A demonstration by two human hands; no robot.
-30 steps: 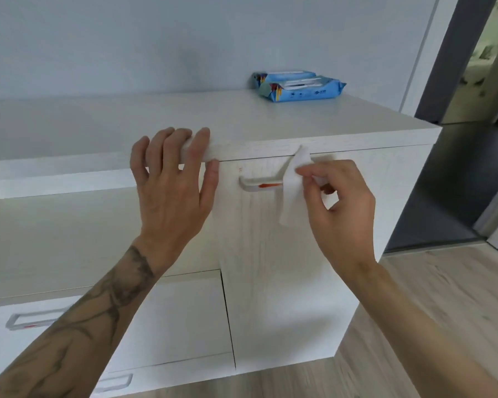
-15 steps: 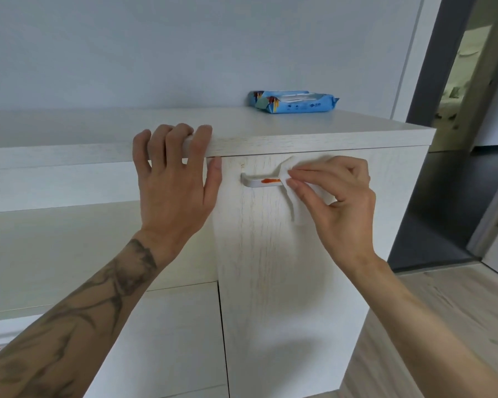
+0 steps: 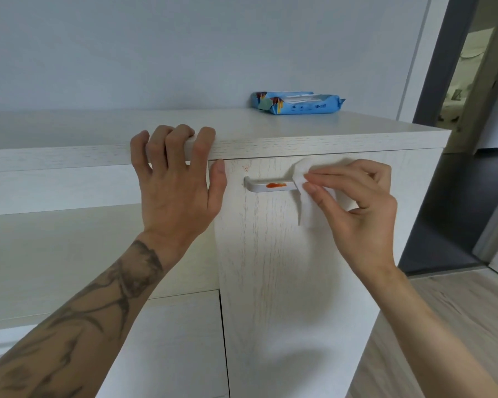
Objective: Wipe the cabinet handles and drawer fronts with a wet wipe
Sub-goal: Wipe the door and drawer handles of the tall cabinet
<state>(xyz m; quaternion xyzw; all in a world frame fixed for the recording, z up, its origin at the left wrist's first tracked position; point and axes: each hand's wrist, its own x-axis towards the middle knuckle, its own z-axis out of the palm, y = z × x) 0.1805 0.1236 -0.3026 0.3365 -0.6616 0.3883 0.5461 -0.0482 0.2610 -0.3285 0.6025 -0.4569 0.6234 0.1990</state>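
Observation:
A white cabinet door carries a horizontal silver handle with an orange-red smear on it. My right hand pinches a folded white wet wipe against the handle's right end, which the wipe covers. My left hand grips the front edge of the cabinet top, fingers curled over it, thumb beside the door's upper left corner. A faint orange speck shows on the door above the handle.
A blue pack of wet wipes lies on the cabinet top near the wall. Left of the door are an open recess and a white drawer front. An open doorway and wooden floor lie to the right.
The view has dropped lower and closer to the door. My right hand has brought the wipe up onto the handle's right end. My left hand stays on the top edge.

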